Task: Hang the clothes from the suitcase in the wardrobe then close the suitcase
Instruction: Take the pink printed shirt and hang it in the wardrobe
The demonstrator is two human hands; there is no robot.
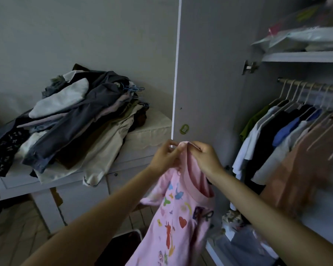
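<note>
Left hand: the left hand [164, 156] is raised in front of the wardrobe door's edge, fingers curled in and pinching the top of the pink T-shirt [178, 217] at its shoulder or collar; whether a hanger sits inside the cloth cannot be told.
Right hand: the right hand [207, 160] is just beside the left one, thumb and fingers pinching the same top fold of the shirt from the other side.
Pink T-shirt: hangs down from both hands between the forearms, its printed front with coloured animal shapes and a red heart facing the camera, its lower part running off the bottom edge of the view.
Wardrobe door: the open door [210, 73] stands edge-on behind the hands, its white edge a vertical line running up from just above the fingers.
Rail: the rail [313, 85] under the shelf [304, 56] carries a close row of hung garments [277, 139] on white hangers; the leftmost, green one hangs near the wardrobe's side wall, with a narrow gap there.
Room to move: open air lies between the held shirt and the hung row, to the right of the hands.
Clothes pile: a heap of folded clothes [75, 116] lies on a low white cabinet [142, 135] to the left, spilling over its front edge.
Suitcase: only a dark corner [123, 244] shows at the bottom, below the left forearm.
</note>
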